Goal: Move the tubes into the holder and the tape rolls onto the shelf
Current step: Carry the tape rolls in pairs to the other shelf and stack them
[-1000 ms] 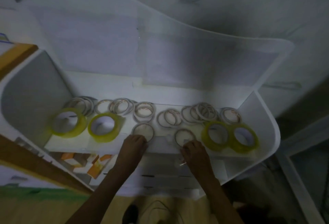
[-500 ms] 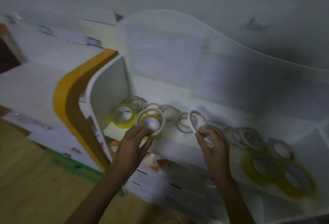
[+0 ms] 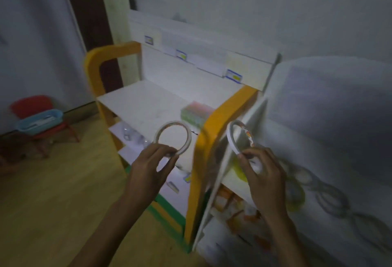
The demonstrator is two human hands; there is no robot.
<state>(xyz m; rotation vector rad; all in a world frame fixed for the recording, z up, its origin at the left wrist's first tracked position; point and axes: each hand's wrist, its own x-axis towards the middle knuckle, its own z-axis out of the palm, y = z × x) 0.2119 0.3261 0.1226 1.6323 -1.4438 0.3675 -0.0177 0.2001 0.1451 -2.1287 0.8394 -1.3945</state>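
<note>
My left hand pinches a thin white tape roll by its lower rim and holds it up in front of the orange-framed shelf. In my right hand a second white tape roll is pinched, tilted on edge, beside the orange side panel. Several more tape rolls, white and yellow, lie blurred on the white shelf unit at the right. No tubes or holder can be made out.
A pastel box sits on the orange-framed shelf's top board. Clear small items lie on the board below. A blue basket rests on a red chair at the left, on the wooden floor.
Both hands lifted a white tape roll off the white shelf unit and carried it left. The view swung left, bringing the orange-framed shelf into sight.
</note>
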